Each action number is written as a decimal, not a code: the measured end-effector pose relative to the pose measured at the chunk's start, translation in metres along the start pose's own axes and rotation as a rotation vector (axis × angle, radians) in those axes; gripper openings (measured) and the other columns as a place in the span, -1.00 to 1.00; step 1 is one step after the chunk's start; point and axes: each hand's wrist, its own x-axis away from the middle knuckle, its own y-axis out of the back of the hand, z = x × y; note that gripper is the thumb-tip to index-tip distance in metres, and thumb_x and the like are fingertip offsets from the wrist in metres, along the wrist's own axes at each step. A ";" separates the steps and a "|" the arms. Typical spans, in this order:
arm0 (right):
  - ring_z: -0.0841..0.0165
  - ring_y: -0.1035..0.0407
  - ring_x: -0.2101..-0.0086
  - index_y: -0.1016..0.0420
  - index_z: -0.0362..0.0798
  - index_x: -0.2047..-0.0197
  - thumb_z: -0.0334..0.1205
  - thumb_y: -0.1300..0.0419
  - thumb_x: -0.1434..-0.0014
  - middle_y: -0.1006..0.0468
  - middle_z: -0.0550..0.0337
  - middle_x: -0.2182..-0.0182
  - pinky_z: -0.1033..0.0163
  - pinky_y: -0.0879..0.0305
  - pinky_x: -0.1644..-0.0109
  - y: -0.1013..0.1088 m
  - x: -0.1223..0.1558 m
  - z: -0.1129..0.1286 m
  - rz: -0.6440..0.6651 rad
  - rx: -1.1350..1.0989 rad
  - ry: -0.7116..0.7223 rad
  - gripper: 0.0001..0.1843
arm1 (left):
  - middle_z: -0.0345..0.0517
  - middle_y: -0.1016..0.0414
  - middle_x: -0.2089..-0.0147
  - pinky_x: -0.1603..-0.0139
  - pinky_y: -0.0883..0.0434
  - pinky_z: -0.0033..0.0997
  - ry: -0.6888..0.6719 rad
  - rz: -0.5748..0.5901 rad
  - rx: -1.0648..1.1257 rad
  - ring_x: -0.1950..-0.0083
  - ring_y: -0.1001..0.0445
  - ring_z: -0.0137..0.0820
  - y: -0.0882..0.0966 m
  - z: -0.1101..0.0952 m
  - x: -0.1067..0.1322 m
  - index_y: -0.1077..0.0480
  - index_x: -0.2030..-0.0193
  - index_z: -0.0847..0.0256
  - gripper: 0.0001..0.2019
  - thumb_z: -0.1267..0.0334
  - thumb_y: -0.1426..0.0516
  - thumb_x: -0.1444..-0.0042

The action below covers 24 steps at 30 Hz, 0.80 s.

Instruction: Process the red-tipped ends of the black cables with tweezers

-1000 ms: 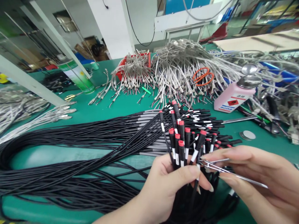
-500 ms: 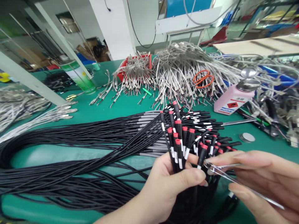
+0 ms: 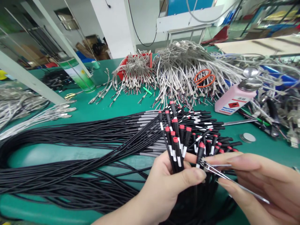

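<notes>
My left hand (image 3: 167, 184) is closed round a bunch of black cables (image 3: 173, 151) whose connectors have red ends and white labels. One connector (image 3: 200, 151) stands apart, between my left thumb and forefinger. Beside it my right hand (image 3: 257, 178) holds slim metal tweezers (image 3: 231, 179), their tips close to that connector. Whether the tips touch it I cannot tell. More black cables (image 3: 98, 131) with grey sleeves lie behind and left of my hands, looping round at the far left. Further red-ended connectors (image 3: 213, 143) spread out behind my right hand.
A pink bottle (image 3: 232, 97) with a metal top stands at the right, near a round metal disc (image 3: 247, 137). Grey-white cables (image 3: 178, 68) are heaped at the back, with orange-handled scissors (image 3: 204, 78) on them. A green can (image 3: 78, 75) stands at the back left.
The tweezers and my right hand have shifted slightly left, along with the separate connector. The connectors in my left hand have also moved a little left.
</notes>
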 end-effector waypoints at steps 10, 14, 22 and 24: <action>0.25 -0.62 0.34 -0.54 0.26 0.11 -0.09 -0.39 -0.03 -0.69 0.26 0.27 0.27 -0.62 0.15 -0.003 0.004 0.007 -0.120 -0.039 -0.166 -0.69 | -0.20 -0.49 0.42 0.19 -0.31 -0.48 -0.028 -0.019 -0.028 0.33 -0.37 -0.49 -0.006 -0.002 -0.001 -0.59 0.34 0.26 -0.88 0.24 -0.33 -0.05; 0.19 -0.53 0.34 -0.50 0.35 -0.01 -0.08 -0.35 -0.08 -0.60 0.19 0.31 0.17 -0.58 0.30 -0.007 -0.003 0.015 -0.270 -0.077 -0.209 -0.61 | -0.23 -0.45 0.46 0.21 -0.31 -0.48 -0.042 -0.100 -0.088 0.36 -0.34 -0.48 -0.006 -0.002 -0.002 -0.61 0.33 0.25 -0.88 0.25 -0.33 -0.03; 0.27 -0.49 0.32 -0.61 0.12 0.26 0.08 -0.26 -0.16 -0.61 0.24 0.34 0.32 -0.43 0.27 0.002 -0.027 0.003 0.034 -0.029 -0.335 -0.76 | -0.20 -0.53 0.46 0.24 -0.36 -0.48 0.110 0.053 -0.102 0.40 -0.46 -0.49 -0.005 -0.001 -0.003 -0.52 0.39 0.28 -0.82 0.32 -0.41 0.10; 0.28 -0.48 0.33 -0.60 0.10 0.28 0.05 -0.28 -0.14 -0.59 0.25 0.38 0.32 -0.45 0.26 0.001 -0.029 0.002 0.083 -0.177 -0.409 -0.78 | -0.18 -0.54 0.46 0.26 -0.36 -0.50 0.139 0.108 -0.111 0.41 -0.45 -0.51 -0.004 0.000 -0.002 -0.52 0.38 0.30 -0.83 0.31 -0.40 0.06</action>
